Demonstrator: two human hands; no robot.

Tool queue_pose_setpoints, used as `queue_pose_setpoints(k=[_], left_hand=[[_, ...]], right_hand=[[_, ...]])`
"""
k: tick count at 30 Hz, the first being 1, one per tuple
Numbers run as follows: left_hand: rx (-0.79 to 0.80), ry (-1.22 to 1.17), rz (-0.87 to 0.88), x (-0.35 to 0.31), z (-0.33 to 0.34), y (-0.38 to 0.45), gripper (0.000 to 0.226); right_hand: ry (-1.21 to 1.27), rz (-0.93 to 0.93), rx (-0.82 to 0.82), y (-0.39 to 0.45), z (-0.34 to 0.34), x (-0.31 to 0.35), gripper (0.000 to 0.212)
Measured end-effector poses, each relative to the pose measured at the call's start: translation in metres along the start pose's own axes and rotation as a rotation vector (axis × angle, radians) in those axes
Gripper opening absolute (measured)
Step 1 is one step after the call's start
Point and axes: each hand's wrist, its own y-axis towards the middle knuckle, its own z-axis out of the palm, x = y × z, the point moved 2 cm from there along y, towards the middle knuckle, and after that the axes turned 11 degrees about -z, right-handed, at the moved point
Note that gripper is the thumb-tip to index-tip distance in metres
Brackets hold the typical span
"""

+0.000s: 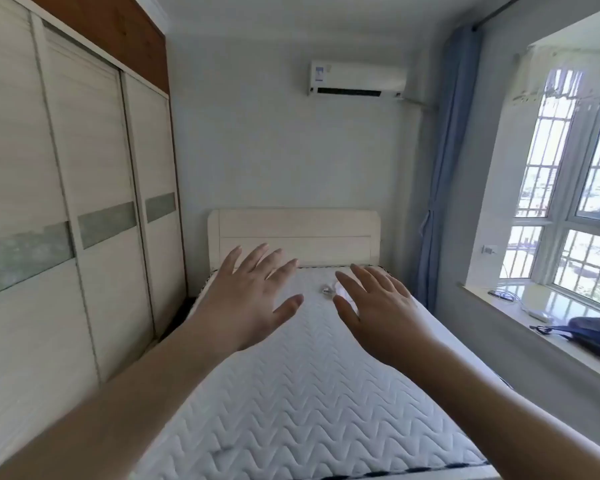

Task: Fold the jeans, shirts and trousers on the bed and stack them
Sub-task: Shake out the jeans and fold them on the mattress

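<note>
head view: bare left hand (pixel 248 292) and bare right hand (pixel 378 306) raised side by side above white quilted zigzag-stitched mattress (pixel 291 393), palms down, fingers straight and spread, nothing held, apart from each other. small silvery object (pixel 325 290) and bit of white material (pixel 340 289) on mattress near cream wooden headboard (pixel 293 233), just past right fingertips; too small to identify. jeans, shirts, trousers: not seen on visible mattress. pale sliding-door wardrobe (pixel 66 202) left. dark bag (pixel 596 336) on windowsill right.
</note>
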Motion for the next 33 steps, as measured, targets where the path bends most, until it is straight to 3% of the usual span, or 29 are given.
queue_pose_setpoints(k=[5, 10, 20, 24, 33], left_hand=[[-0.050, -0.003, 0.080, -0.026, 0.025, 0.010, 0.078], [-0.035, -0.034, 0.125, -0.071, 0.041, 0.025, 0.083], [0.014, -0.041, 0.179, -0.199, 0.066, 0.075, 0.088], [0.030, -0.048, 0.217, -0.251, 0.083, 0.086, 0.085], [0.095, -0.144, 0.269, -0.340, 0.134, 0.119, 0.078]], right_hand=[[-0.022, 0.033, 0.020, -0.022, 0.017, -0.035, 0.065], [-0.032, 0.045, 0.040, -0.050, 0.030, -0.079, 0.082], [-0.062, 0.101, 0.084, -0.082, 0.042, -0.205, 0.073], [-0.050, 0.176, 0.077, -0.095, 0.056, -0.244, 0.063], [0.004, 0.352, 0.078, -0.124, 0.088, -0.316, 0.065]])
